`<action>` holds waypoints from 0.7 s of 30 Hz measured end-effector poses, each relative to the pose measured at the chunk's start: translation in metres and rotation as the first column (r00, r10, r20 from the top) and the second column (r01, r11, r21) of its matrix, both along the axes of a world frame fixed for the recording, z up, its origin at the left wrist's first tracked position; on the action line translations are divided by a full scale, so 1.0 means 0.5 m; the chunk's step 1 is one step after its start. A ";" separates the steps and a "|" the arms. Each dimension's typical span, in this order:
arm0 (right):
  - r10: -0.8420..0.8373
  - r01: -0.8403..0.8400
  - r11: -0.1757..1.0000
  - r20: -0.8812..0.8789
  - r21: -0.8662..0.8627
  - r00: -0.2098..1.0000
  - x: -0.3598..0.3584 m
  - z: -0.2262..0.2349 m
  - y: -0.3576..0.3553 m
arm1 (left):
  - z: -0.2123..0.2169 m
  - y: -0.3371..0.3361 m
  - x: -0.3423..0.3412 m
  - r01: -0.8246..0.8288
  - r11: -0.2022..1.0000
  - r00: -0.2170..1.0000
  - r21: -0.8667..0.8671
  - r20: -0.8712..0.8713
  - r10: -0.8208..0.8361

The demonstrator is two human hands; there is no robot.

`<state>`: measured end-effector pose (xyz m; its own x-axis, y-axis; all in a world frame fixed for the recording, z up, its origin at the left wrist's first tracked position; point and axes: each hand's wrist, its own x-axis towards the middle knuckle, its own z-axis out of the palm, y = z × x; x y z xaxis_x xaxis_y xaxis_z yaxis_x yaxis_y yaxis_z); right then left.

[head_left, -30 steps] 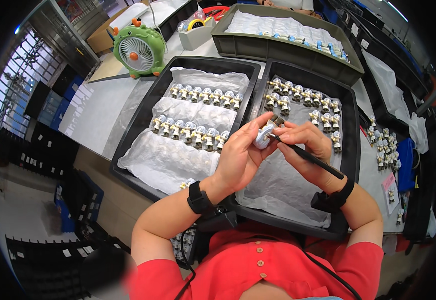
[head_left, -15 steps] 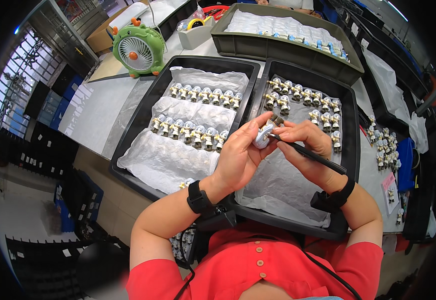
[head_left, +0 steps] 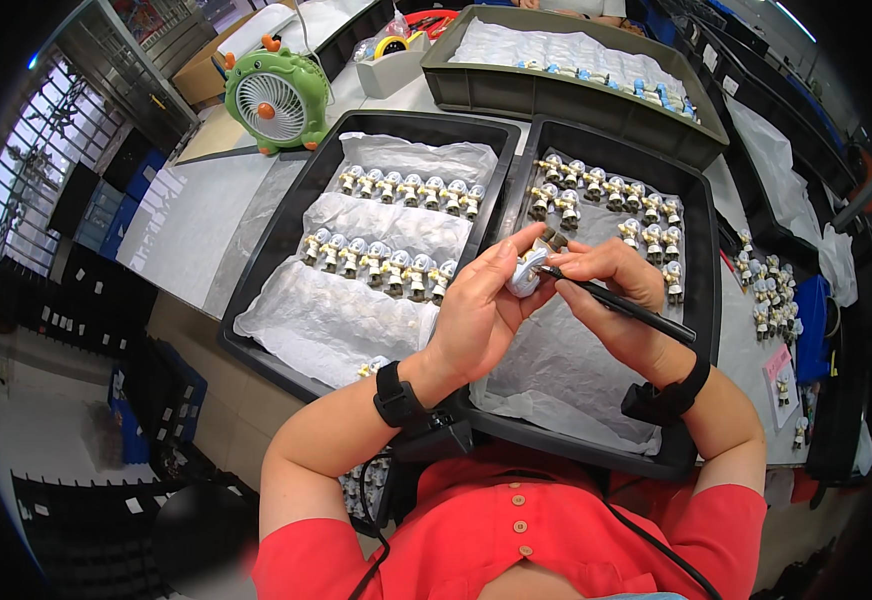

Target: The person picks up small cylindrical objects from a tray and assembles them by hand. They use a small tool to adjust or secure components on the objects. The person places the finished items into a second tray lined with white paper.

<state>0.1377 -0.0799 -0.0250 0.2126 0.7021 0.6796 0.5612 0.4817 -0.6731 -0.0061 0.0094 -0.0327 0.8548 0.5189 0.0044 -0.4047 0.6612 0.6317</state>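
Note:
My left hand (head_left: 483, 305) grips a small figurine (head_left: 528, 272) with a pale blue-white head and dark feet, tilted between thumb and fingers. A black pen-like tool (head_left: 626, 304) is pinched in my right hand (head_left: 616, 290), its tip at the figurine's head. Whether the tip touches cannot be made out. Both hands are over the right black tray (head_left: 704, 300), which is lined with white tissue and holds figurines (head_left: 616, 192) of the same kind at its far end and right side. The left black tray (head_left: 341, 125) carries two rows of them (head_left: 376, 262) on tissue.
A green animal-shaped fan (head_left: 278, 100) stands beyond the left tray. Behind the trays is a large olive crate (head_left: 476, 92) with blue-topped pieces, and a person's arms (head_left: 586, 10) beyond it. More figurines (head_left: 774, 300) cluster at the right beside a blue object (head_left: 812, 328).
The pen-like tool and my right fingers have shifted very slightly at the figurine. My left hand and the trays look the same.

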 end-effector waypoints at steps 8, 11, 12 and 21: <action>0.021 -0.028 0.998 -0.120 -0.063 0.993 0.001 -0.001 0.000 | 0.000 0.000 0.002 -0.014 0.998 0.998 0.058 -0.052 0.018; 0.014 -0.024 0.996 -0.112 -0.084 0.994 0.002 0.002 -0.001 | -0.002 0.001 0.002 -0.014 0.998 0.999 0.064 -0.046 0.017; 0.008 -0.017 0.996 -0.105 -0.084 0.994 0.002 0.001 -0.001 | -0.002 0.000 0.002 -0.016 0.998 0.999 0.064 -0.047 0.019; 0.038 -0.049 0.997 -0.180 -0.057 0.983 0.002 -0.007 0.002 | -0.001 -0.001 0.004 -0.026 0.998 0.998 0.065 -0.060 0.030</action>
